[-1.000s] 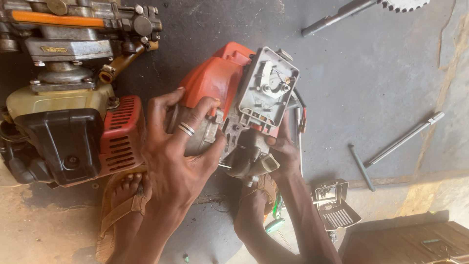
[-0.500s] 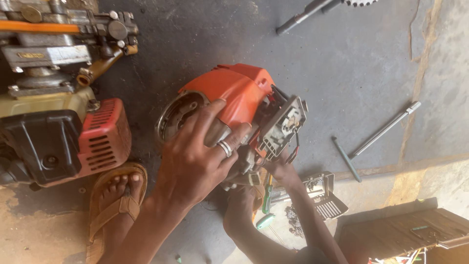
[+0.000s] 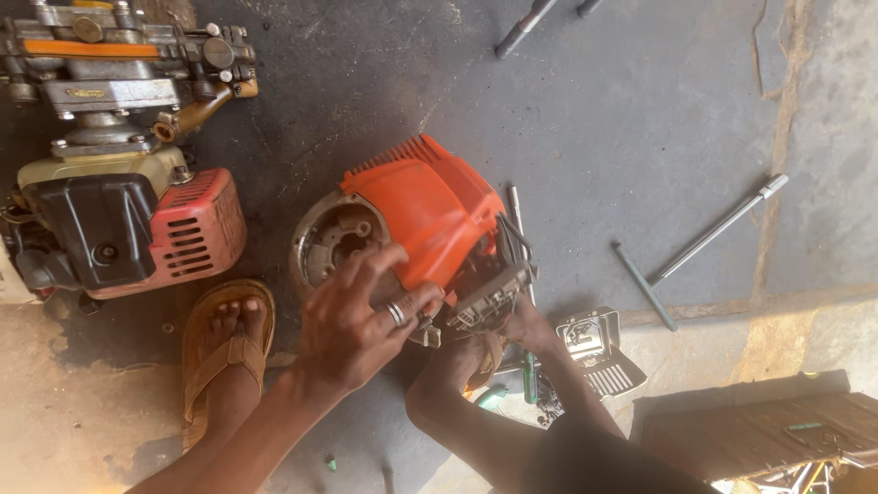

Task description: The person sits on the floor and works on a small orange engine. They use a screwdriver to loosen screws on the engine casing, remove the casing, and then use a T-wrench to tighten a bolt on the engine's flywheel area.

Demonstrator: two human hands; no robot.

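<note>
Head view: an orange small engine (image 3: 416, 220) is being turned and steadied on the concrete floor (image 3: 640, 110), with the left hand (image 3: 352, 325) laid half-open, fingers spread, over its lower edge beside the round flywheel opening (image 3: 334, 240). The right hand (image 3: 521, 325) is tucked under the grey side plate (image 3: 485, 297); its grip cannot be told. Judged a repositioning step; a firmer two-handed hold would be called for next, the engine lying directly under both hands
</note>
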